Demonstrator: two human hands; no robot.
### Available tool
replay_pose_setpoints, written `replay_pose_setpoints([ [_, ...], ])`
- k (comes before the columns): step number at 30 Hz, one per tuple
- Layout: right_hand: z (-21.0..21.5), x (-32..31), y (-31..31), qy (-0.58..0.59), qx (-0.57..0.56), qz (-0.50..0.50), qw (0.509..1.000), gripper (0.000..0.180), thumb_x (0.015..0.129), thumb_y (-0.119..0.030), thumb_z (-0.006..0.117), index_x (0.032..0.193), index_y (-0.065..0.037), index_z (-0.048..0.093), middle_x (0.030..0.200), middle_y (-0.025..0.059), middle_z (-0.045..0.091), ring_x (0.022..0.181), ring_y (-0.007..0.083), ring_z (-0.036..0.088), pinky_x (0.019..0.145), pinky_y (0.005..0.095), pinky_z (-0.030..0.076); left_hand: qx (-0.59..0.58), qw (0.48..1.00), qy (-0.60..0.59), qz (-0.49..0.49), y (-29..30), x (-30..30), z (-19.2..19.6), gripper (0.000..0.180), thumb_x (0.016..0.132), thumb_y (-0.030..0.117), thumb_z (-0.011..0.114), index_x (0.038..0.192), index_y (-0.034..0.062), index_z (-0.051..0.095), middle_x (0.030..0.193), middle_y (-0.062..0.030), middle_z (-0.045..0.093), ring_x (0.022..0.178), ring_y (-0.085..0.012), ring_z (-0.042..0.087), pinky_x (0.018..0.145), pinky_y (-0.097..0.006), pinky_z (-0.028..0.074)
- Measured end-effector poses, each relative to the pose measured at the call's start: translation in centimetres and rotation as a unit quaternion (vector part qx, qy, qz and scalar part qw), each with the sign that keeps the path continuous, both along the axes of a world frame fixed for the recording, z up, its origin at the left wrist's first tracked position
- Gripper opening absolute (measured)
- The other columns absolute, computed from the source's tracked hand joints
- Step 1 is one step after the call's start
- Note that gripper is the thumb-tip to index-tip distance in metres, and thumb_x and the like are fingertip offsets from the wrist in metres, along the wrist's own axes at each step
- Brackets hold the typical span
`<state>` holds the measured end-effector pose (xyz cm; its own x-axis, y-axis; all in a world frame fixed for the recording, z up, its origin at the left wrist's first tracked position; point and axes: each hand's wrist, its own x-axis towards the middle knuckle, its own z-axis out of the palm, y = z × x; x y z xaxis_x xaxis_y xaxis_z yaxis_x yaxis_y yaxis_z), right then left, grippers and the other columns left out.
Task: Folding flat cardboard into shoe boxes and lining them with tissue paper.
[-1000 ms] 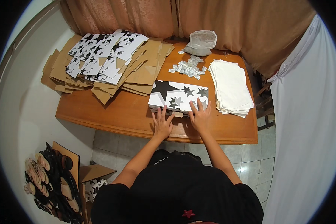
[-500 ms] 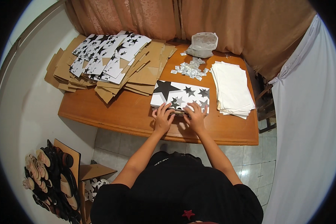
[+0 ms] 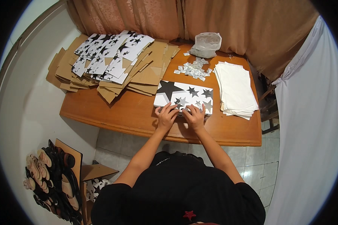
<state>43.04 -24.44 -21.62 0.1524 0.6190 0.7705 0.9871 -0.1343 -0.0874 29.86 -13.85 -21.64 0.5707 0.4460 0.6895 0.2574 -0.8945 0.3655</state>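
While my forearms come up from the lower edge, both my hands lie side by side on the near edge of the white box with black and grey stars (image 3: 184, 96), which sits on the wooden bench (image 3: 131, 112) just in front of me. My left hand (image 3: 166, 115) is spread with its fingers flat on the box's near left part, and my right hand (image 3: 195, 116) rests close beside it, fingers likewise splayed; neither is closed round anything, though from this height I cannot tell whether the fingertips press a flap or only the lid. Just right of the box, nearly touching it, stands a stack of white sheets (image 3: 235, 89). Beyond the box lies a scatter of small white packets (image 3: 193, 69), and behind those a crumpled clear bag (image 3: 206, 45) near the brown curtain (image 3: 199, 18). To the left, well apart from my hands, flat cardboard blanks (image 3: 148, 73) are heaped with star-printed flattened boxes (image 3: 110, 52) on top. Down on the floor at my left, a rack of shoes (image 3: 50, 180) leans by the wall, and a white cloth (image 3: 308, 131) hangs at my right.
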Motion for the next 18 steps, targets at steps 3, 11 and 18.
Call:
replay_pose_setpoints([
  [3,-0.04,-0.07,0.08,-0.014,-0.005,-0.001,1.0,0.016,0.071,-0.021,0.065,0.087,-0.019,0.064,0.097,-0.0025,0.059,0.093,0.0201,0.058,0.099,0.0546,0.025,-0.017,1.0,-0.009,0.006,0.05,0.22,-0.06,0.016,0.073,0.019,0.069,0.088,0.0184,0.067,0.101,0.0064,0.063,0.107,-0.0186,0.053,0.087,-0.047,0.024],
  [11,-0.28,-0.34,0.07,-0.032,0.007,-0.005,0.999,0.017,0.071,-0.022,0.065,0.087,-0.019,0.065,0.095,-0.0021,0.058,0.092,0.0205,0.058,0.098,0.0539,0.026,-0.023,1.0,0.007,0.009,0.18,0.22,-0.25,0.022,0.073,0.025,0.069,0.095,0.0211,0.068,0.1,0.0072,0.062,0.108,-0.0182,0.05,0.089,-0.042,0.023],
  [18,-0.2,0.16,0.12,-0.041,0.008,0.011,0.999,0.016,0.07,-0.021,0.065,0.086,-0.019,0.066,0.096,-0.0015,0.058,0.091,0.0209,0.057,0.098,0.0543,0.026,-0.05,0.999,0.005,-0.005,0.4,0.31,0.21,0.021,0.072,0.026,0.07,0.091,0.0206,0.069,0.099,0.0068,0.062,0.105,-0.018,0.05,0.087,-0.041,0.023],
])
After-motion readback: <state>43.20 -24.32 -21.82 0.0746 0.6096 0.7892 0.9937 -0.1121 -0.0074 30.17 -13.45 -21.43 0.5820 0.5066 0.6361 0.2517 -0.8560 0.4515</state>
